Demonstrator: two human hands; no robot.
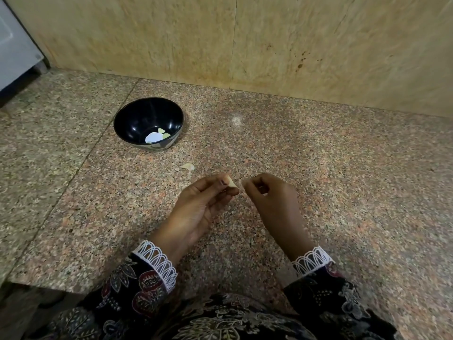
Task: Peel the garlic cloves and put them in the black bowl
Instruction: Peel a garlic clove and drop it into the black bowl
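Note:
My left hand (201, 204) pinches a pale garlic clove (231, 183) between thumb and fingertips above the granite counter. Just right of it, my right hand (269, 195) has its fingers curled, pinching what looks like a thin scrap of garlic skin (244, 184); the scrap is blurred. The black bowl (127, 119) stands farther back on the left and holds two peeled cloves (163, 133) beside a white reflection. A loose piece of garlic (188, 167), skin or clove I cannot tell, lies on the counter between the bowl and my hands.
The speckled granite counter (343, 192) runs to a beige stone wall (245, 40) at the back. A grey appliance (14, 45) stands at the far left. The counter's front edge (49, 287) drops off at lower left. My patterned sleeves fill the bottom.

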